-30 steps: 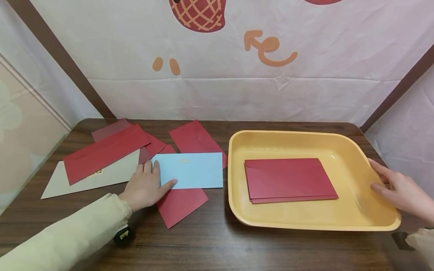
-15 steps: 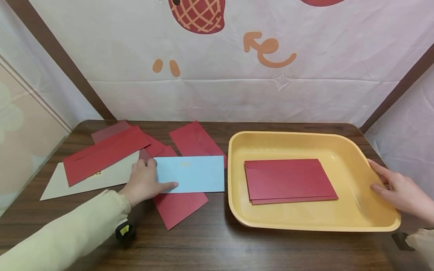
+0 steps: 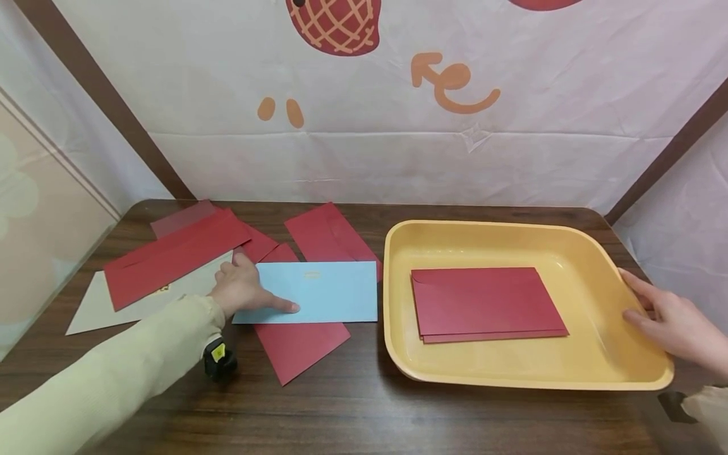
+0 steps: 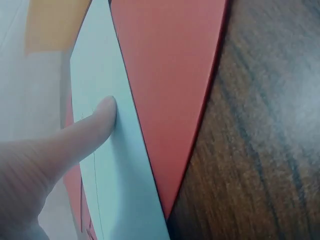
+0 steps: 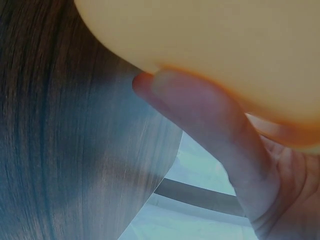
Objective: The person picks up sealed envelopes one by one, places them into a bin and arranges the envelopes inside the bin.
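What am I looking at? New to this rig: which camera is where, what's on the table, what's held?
No machine: just a person's left hand and right hand, both bare. The wide picture comes from a head-worn camera looking down; each close-up comes from a camera on one wrist. On the wooden table lie a blue envelope, an off-white envelope and several loose red envelopes, some overlapping, plus a yellow tray with a red stack inside. The left hand rests its thumb on the blue envelope; whether its fingers grip it, I can't tell. The right hand holds the yellow tray's side.
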Tool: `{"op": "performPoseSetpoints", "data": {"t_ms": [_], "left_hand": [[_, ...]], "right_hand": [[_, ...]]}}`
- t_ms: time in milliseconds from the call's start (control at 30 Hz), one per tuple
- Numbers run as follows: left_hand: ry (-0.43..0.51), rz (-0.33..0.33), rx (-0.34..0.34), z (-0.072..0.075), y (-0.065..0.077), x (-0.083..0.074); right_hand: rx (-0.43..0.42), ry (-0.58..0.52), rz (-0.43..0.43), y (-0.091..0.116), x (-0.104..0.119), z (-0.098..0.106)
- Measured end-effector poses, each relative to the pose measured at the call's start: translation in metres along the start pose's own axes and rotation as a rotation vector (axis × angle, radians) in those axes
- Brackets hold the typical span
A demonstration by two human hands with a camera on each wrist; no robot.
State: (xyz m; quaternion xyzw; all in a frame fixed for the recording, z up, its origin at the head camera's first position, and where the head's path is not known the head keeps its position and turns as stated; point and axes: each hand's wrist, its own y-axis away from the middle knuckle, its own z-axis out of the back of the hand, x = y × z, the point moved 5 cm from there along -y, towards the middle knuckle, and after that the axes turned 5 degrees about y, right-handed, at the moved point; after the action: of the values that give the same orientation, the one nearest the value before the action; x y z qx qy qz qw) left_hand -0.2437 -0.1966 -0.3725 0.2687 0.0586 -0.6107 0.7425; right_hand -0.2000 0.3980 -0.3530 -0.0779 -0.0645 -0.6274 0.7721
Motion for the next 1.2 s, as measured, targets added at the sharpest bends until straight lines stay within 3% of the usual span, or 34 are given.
{"op": "performPoseSetpoints", "data": {"t_ms": [333, 633, 967, 1200], "left_hand": [[0.085, 0.029, 0.036, 0.007, -0.005, 0.003], [0.085, -0.031, 0.001, 0.016, -0.006, -0.001], [0.180, -0.037, 0.034, 0.018, 0.000, -0.003], [0.244, -0.060, -0.027, 0.023, 0.001, -0.003]], "right_hand": [[-0.016, 0.009, 0.008, 0.001, -0.001, 0.001], [-0.014, 0.005, 0.011, 0.001, 0.000, 0.000], [-0.010, 0.004, -0.002, 0.001, 0.000, 0.000], [-0.007, 0.005, 0.004, 0.001, -0.001, 0.000]]}}
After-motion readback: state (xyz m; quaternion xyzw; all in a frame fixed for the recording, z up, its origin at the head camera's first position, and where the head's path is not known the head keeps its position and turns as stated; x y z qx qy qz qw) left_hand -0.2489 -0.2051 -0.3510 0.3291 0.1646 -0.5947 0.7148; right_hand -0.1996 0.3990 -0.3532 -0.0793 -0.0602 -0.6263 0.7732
